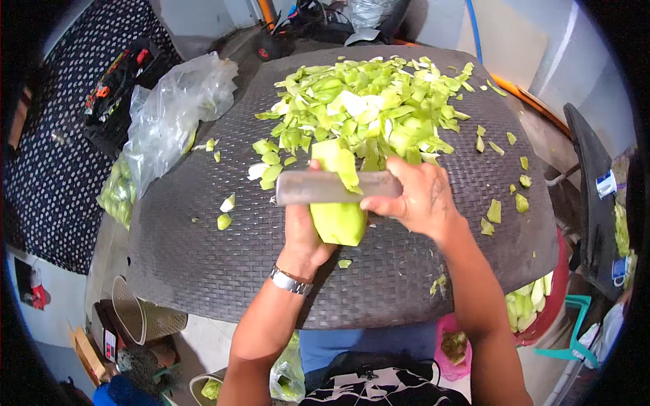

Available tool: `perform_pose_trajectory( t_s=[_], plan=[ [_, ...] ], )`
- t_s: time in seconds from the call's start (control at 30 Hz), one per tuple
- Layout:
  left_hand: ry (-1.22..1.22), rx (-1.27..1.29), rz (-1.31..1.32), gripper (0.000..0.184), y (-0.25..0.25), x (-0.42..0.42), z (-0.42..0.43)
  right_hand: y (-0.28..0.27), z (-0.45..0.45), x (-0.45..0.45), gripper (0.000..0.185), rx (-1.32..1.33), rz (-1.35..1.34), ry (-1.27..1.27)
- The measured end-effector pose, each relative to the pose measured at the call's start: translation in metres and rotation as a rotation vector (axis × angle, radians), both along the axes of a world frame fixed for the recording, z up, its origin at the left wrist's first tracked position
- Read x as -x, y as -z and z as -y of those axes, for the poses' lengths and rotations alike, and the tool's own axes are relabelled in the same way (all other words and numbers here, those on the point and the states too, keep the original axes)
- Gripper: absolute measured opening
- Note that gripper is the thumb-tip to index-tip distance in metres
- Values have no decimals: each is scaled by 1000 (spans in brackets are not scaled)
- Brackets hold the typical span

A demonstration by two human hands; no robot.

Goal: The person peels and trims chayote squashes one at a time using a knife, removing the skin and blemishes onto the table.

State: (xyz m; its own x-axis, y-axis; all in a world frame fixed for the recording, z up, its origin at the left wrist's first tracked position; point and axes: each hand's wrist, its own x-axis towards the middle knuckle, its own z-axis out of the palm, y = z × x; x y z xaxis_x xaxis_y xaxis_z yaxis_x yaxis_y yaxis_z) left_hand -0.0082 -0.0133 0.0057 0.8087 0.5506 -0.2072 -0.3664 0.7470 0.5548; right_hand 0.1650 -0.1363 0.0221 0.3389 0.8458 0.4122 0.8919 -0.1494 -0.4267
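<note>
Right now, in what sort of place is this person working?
Probably an informal vegetable-preparation room: green peelings heap on a woven-pattern table, and pale green pieces lie in a red tub by its edge.

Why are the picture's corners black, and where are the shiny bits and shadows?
Head view: black corners and a curved edge, probably from a very wide lens; head view: bright glints on the crumpled clear plastic bag, only a dull sheen on the broad grey metal blade; head view: a dark shadow on the dark grey woven table beside the bare left forearm.
</note>
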Motion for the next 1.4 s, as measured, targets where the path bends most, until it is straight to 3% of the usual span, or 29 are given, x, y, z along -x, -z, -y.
perform_pose_trajectory(
  t_s=[0.1, 0.23, 0.27, 0.4, 0.63, 0.77, 0.87, 1.0, 1.1, 1.4],
  plan=[
    [104, -158, 8, 67, -1, 6, -5, 3, -1, -9, 75, -44, 18, 57],
    [-27, -20, -83, 65, -6, -4, 13, 9, -4, 7, 74, -161, -24, -54],
    [65, -148, -92, 66, -3, -1, 11, 5, -2, 2, 73, -67, -73, -35],
    [307, -89, 73, 68, -8, -1, 7, -9, 5, -36, 75, 113, -170, 324],
    [91, -77, 7, 63, -20, 2, 8, -21, 6, -17, 85, 301, -289, 476],
    [-55, 43, -30, 52, -10, 0, -4, -20, 0, -18, 81, 308, -610, 366],
    [-161, 69, -74, 47, -8, -3, -8, -22, 1, 2, 74, 181, -476, 213],
    [-371, 119, -98, 47, 0, -7, -9, -17, -2, 37, 71, 206, -251, 27],
    [-99, 78, -7, 50, -1, 6, -12, -7, -4, 52, 76, 118, -192, -97],
    [-39, 147, 64, 46, 2, 4, -16, 3, -7, 57, 82, -23, -56, -141]
  ],
)
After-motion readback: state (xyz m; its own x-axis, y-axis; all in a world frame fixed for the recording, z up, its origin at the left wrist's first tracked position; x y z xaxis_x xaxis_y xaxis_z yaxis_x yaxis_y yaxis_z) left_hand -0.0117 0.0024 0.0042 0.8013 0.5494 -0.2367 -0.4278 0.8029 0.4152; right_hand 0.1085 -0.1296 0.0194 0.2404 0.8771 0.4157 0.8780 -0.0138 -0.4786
